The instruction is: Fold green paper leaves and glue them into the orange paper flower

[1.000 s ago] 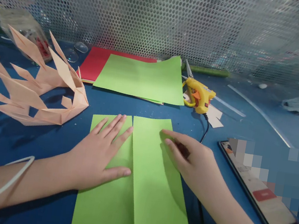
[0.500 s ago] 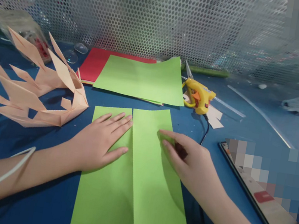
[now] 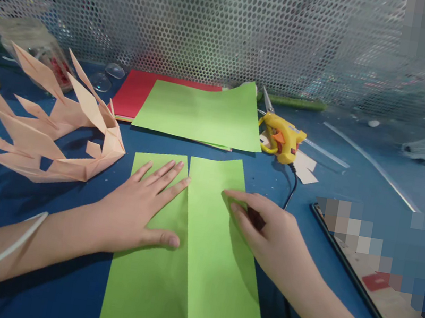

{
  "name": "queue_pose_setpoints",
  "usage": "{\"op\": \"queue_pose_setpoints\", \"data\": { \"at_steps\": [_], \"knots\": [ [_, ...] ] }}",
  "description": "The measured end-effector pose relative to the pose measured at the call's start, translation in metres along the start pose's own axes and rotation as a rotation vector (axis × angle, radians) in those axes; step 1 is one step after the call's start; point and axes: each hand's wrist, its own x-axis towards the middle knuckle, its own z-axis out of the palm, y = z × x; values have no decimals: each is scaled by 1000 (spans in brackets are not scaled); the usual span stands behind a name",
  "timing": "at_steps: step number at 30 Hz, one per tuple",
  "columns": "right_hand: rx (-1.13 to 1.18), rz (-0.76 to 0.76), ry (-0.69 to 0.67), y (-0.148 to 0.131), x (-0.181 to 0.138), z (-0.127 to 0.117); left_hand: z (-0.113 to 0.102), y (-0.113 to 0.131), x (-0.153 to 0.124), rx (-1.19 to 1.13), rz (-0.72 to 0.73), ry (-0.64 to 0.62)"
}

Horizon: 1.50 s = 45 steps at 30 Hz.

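Note:
A long green paper sheet lies lengthwise before me, with a right-hand flap whose free edge runs down the middle. My left hand rests flat on the left part, fingers spread, index fingertip at the flap's edge. At the paper's right side, my right hand has its thumb and index finger brought close together on the flap's folded edge; its other fingers are curled and partly hidden. The near end of the paper runs out of view.
Behind lie another green sheet and red paper. A yellow glue gun and scissors sit back right. The phone is at right, a folded peach paper piece at left, and a jar behind it.
My left hand has spread its fingers wider, and its thumb has slid down toward me. My right hand has barely moved.

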Motion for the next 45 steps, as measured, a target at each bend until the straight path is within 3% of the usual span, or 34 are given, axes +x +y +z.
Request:
{"op": "queue_pose_setpoints", "data": {
  "at_steps": [7,16,24,39,45],
  "knots": [
    [15,8,-1,2,-1,-1,2,10,-6,1,-8,24],
    [16,11,-3,1,1,-2,11,4,-8,-16,14,79],
    [15,15,3,1,-2,-3,5,13,-9,-23,8,38],
    [12,-17,38,0,2,-2,-7,-11,14,36,-70,64],
    [-3,-2,29,1,3,0,-7,-7,10,52,-40,76]
  ]
}}
